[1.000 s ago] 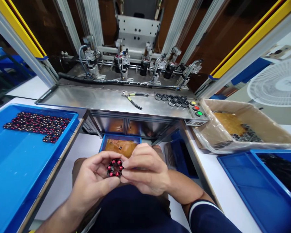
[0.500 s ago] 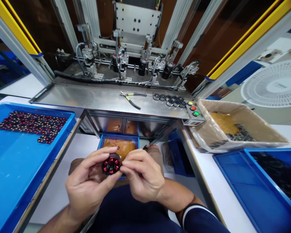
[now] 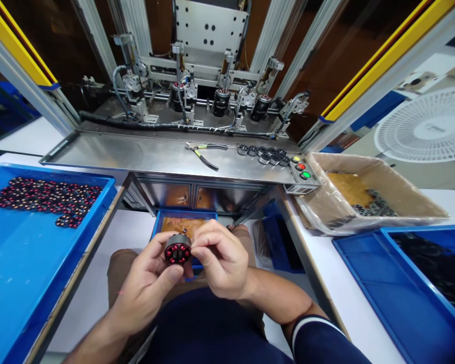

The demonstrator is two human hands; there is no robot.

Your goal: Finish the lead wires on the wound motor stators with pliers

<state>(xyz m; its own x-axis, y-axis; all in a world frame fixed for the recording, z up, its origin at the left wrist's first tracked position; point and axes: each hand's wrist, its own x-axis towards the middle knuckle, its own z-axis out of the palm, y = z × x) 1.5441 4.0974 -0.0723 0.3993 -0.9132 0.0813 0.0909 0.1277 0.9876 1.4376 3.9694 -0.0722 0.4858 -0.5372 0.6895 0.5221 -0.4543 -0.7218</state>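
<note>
In front of my lap, my left hand (image 3: 146, 275) has its fingers and thumb round a wound motor stator (image 3: 178, 249). The stator has a dark grey side, and its face with red coils is turned toward me. Close against the stator's right edge, my right hand (image 3: 222, 260) is closed in a pinch of thumb and forefinger. Whatever that pinch holds is too small to make out. Below and beyond both hands lies a blue bin (image 3: 156, 222) with brownish-yellow lining inside.
Left, a blue tray (image 3: 15, 273) carries many similar stators (image 3: 45, 194). Pliers (image 3: 205, 154) and dark ring-shaped parts (image 3: 265, 154) lie on the machine's metal ledge (image 3: 136, 154). Right stand push buttons (image 3: 301, 167), a plastic-lined box (image 3: 413, 202) and blue trays (image 3: 367, 273). Fixtures (image 3: 222, 101) stand behind.
My left hand has tipped the stator, so more of its grey side shows. The right hand's pinch has shifted slightly up and stays at the stator's right edge.
</note>
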